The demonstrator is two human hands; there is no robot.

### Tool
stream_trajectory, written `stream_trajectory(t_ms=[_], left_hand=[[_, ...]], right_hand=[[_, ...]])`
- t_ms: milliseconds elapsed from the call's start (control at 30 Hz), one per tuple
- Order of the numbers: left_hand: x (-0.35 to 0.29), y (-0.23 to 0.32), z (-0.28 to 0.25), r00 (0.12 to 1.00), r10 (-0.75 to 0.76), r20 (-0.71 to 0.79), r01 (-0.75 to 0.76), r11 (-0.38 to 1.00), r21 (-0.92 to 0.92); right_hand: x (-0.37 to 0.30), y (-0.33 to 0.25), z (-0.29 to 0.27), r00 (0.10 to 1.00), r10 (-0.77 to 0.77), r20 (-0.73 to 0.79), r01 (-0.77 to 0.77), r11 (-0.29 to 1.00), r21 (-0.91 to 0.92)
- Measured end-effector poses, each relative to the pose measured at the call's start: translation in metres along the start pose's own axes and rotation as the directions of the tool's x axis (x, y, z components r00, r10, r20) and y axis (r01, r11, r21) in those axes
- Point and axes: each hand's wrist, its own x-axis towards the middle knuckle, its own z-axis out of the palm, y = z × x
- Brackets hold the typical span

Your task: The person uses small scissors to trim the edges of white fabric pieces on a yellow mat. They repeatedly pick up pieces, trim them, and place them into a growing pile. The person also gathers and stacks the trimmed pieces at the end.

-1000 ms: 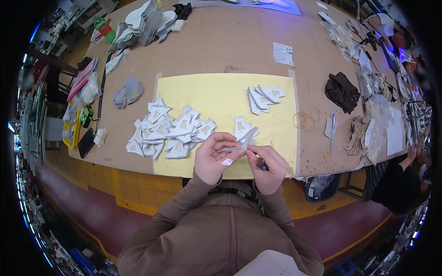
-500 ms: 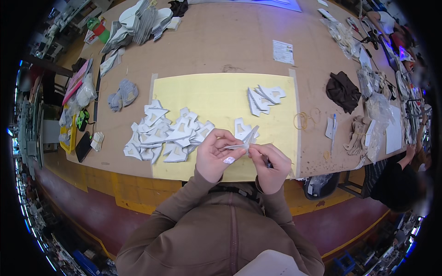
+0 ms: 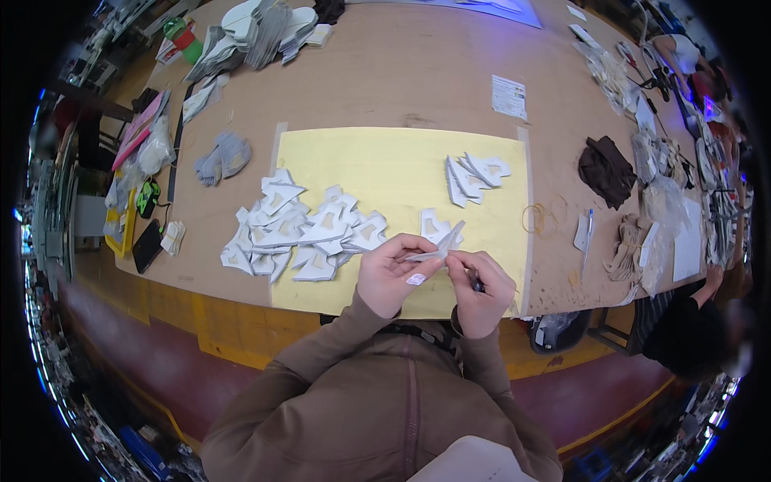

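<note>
Above the near edge of a yellow sheet (image 3: 361, 157), my left hand (image 3: 389, 277) holds a white cut piece (image 3: 451, 239) between thumb and fingers. It looks thin and flat, seen nearly edge-on. My right hand (image 3: 483, 296) pinches the same piece at its near edge. A small dark object (image 3: 477, 283) sits within the curled right fingers; its kind is hidden. To the left lies a heap of similar white cut pieces (image 3: 325, 229) with notched openings. Just beyond my hands rests a loose white piece (image 3: 434, 223), and farther right a small fanned group (image 3: 475, 175).
A grey glove-like cloth (image 3: 223, 159) lies left of the sheet. Stacked grey-white pieces (image 3: 257, 36) and a green bottle (image 3: 183, 38) stand far left. Rightward are rubber bands (image 3: 536, 217), a blue-capped pen (image 3: 589, 229), a dark cloth (image 3: 607, 171) and plastic bags (image 3: 665, 205).
The whole view has shifted slightly, so the table contents appear farther right. Both hands keep hold of the white piece, with little change in grip.
</note>
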Motion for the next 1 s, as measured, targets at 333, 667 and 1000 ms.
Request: stream_trajectory(t_ms=[333,667,1000], left_hand=[[0.0,0.026,-0.049,0.99,0.097,-0.1,-0.064,0.954,0.293],[-0.009,0.054,-0.155,0.894,0.318,-0.314,0.193,0.359,0.913],[0.001,0.048,-0.055,0.949,0.311,0.046,-0.22,0.554,0.803]], right_hand=[[0.004,0.02,-0.011,0.967,0.253,-0.029,-0.234,0.927,0.292],[0.016,0.071,0.016,0.994,-0.067,0.086,0.097,0.901,-0.423],[0.01,0.04,0.0,0.939,0.345,-0.004,-0.32,0.876,0.361]])
